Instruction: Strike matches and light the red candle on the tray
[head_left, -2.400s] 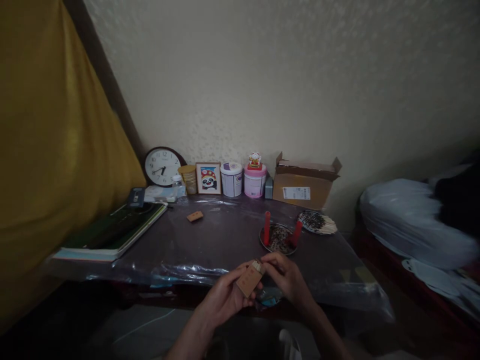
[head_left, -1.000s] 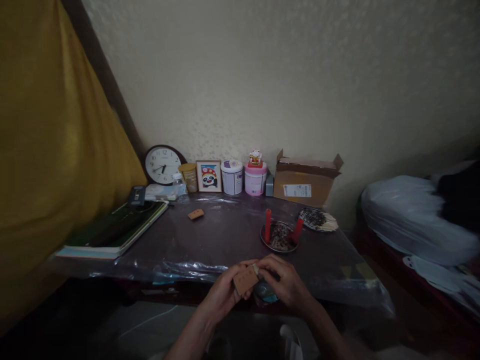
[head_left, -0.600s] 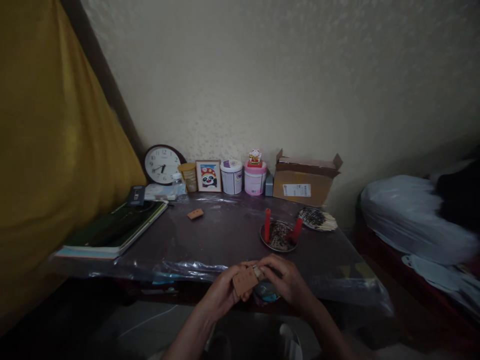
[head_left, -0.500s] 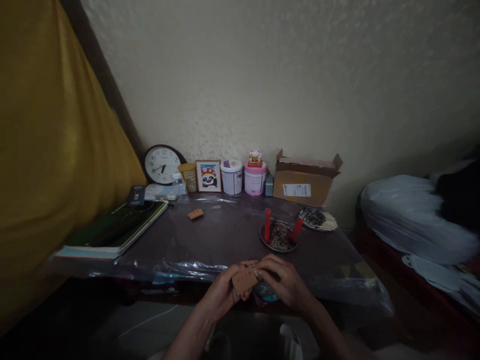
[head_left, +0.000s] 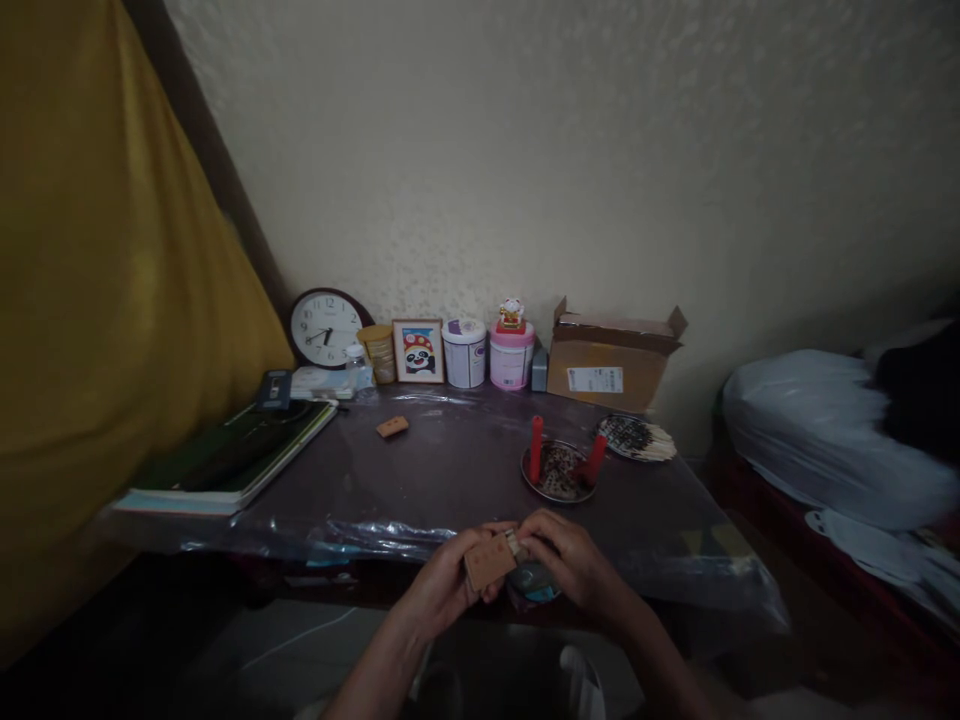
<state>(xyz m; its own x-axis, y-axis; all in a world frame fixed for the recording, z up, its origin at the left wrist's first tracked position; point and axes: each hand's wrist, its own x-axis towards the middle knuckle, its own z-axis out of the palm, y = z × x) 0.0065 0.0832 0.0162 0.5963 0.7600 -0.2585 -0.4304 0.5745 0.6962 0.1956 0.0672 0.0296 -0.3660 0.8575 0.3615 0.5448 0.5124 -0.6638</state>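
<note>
My left hand (head_left: 444, 585) is closed around a small brown cardboard matchbox (head_left: 491, 562), held just above the table's front edge. Out of the matchbox's right end shows its inner tray (head_left: 514, 543), with what look like pale matchsticks in it. The fingertips of my right hand (head_left: 566, 555) are pinched together at the tray's end; the exact contact is partly hidden by the fingers. Beyond my hands stands a metal dish (head_left: 559, 495) with dark specks, bearing an upright red candle (head_left: 536, 450) and a leaning red candle (head_left: 595, 460). Another brown matchbox (head_left: 392, 427) lies farther back on the table.
A plate (head_left: 615, 452) of burnt and pale matchsticks sits at the table's right. Along the wall stand a clock (head_left: 328, 328), a panda picture (head_left: 418, 352), two tins and a cardboard box (head_left: 607, 375). Books (head_left: 225, 470) lie left, beside a yellow curtain (head_left: 150, 280).
More of the pale inner tray shows at the matchbox's right end, and my right fingers have shifted slightly away from the box. My left hand stays nearly still.
</note>
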